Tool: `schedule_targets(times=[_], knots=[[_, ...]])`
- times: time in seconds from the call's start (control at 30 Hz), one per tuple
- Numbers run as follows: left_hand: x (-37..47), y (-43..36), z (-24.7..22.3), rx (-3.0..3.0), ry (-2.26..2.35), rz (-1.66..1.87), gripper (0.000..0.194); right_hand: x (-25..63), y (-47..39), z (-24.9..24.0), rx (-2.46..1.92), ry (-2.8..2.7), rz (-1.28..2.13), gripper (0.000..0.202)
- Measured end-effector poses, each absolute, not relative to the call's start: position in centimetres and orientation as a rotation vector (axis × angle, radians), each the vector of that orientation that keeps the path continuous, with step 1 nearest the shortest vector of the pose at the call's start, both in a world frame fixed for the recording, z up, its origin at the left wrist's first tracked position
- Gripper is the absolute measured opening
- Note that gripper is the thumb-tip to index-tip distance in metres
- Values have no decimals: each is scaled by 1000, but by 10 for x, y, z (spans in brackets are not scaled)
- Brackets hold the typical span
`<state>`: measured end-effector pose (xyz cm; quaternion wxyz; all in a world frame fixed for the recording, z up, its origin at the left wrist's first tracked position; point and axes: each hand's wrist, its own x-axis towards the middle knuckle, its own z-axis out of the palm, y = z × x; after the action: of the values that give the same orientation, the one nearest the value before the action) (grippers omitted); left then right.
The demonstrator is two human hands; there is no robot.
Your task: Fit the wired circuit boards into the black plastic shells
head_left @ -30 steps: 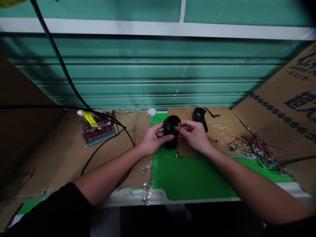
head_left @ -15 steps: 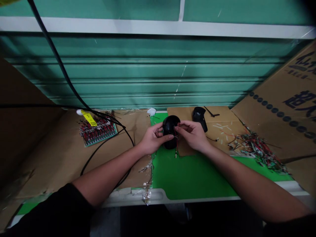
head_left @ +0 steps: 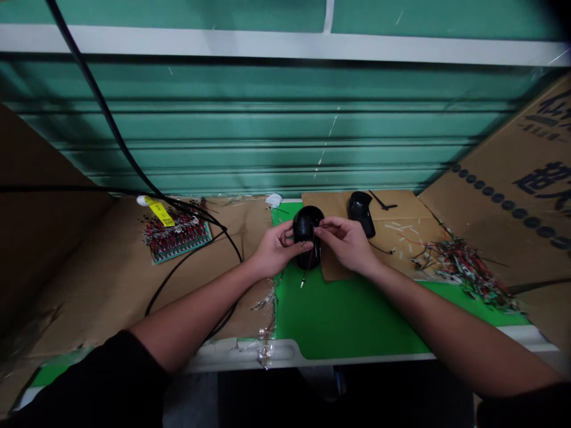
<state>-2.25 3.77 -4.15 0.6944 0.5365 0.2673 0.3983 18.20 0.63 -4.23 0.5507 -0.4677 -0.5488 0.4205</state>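
A glossy black rounded plastic shell (head_left: pixel 305 222) is held over the green mat. My left hand (head_left: pixel 280 248) is closed around its left side, thumb across the front. At the right side of the shell, my right hand (head_left: pixel 341 239) pinches a thin red-and-dark wire (head_left: pixel 307 267) between thumb and forefinger. The wire's lower end, with a small white connector (head_left: pixel 302 283), hangs below the shell. My right fingertips partly cover where the wire meets the shell. Behind my right hand lies a second black plastic piece (head_left: pixel 360 212) on cardboard.
To the left, a green circuit panel (head_left: pixel 182 245) carries many wired parts. A yellow-tagged black cable (head_left: pixel 111 131) loops down there. At right are a tangle of wires (head_left: pixel 468 270), scattered white slivers (head_left: pixel 404 229) and a thin black strip (head_left: pixel 382 202). A cardboard box (head_left: pixel 504 178) stands beyond.
The wire's hanging end has swung left, from beside the shell's lower right edge to under its middle. Both hands keep nearly the same place and grip.
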Motion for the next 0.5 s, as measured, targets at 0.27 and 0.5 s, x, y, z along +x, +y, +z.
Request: schedule_targets(times=[0.27, 0.5], knots=[[-23, 38, -43, 1207, 605, 887, 63, 184, 7, -41, -1092, -1308, 1014, 39], [-23, 38, -41, 1203, 603, 875, 62, 183, 6, -37, -1085, -1264, 1053, 40]])
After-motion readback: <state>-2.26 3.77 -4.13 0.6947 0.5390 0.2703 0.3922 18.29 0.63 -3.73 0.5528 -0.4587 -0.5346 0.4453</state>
